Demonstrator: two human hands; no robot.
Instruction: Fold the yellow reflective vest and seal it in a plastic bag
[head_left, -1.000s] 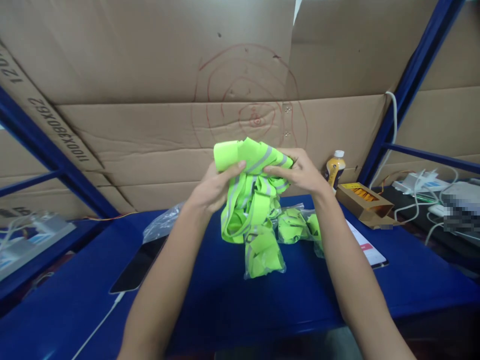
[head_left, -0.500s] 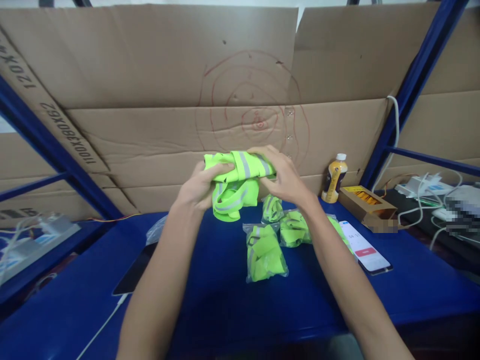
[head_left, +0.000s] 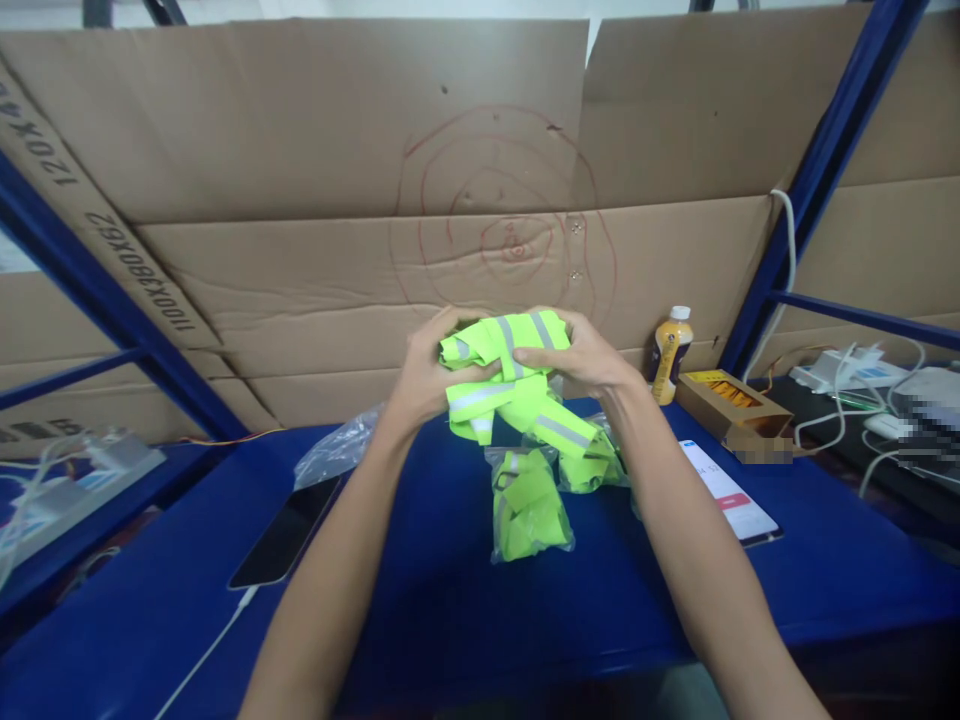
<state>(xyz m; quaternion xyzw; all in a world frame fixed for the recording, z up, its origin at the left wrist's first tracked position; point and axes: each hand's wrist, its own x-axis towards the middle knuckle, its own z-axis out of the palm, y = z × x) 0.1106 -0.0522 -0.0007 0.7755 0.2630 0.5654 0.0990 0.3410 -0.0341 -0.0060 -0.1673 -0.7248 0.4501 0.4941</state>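
Two hands up over the blue surface (head_left: 450, 600), both on one bundle. Left hand (head_left: 427, 375) and right hand (head_left: 585, 355) clasp a neon yellow-green vest (head_left: 510, 380) between them, fingers closed around its folds from either side; right thumb lies across the front.

Count: one vest in hand. On the surface below, one bagged vest (head_left: 529, 505) in clear plastic in plain sight, at least one more bagged bundle (head_left: 589, 465) behind it, partly hidden by the right forearm; exact number past that I cannot tell. One empty-looking clear bag (head_left: 337, 450) to the left. Two phones: a dark one (head_left: 289, 540) with a white cable (head_left: 202, 650) on the left, a lit one (head_left: 727, 490) on the right. One yellow bottle (head_left: 670, 340) with white cap, one open brown carton (head_left: 733, 400).

The vest: bright fluorescent fabric, grey reflective stripes, crumpled into a loose wad, one striped strap hanging down toward the bags.

Room: corrugated cardboard sheets (head_left: 300, 200) form the back wall, red concentric rings (head_left: 514, 240) drawn on them. Blue steel racking (head_left: 817, 170) frames both sides; white chargers and cords (head_left: 840, 370) far right.
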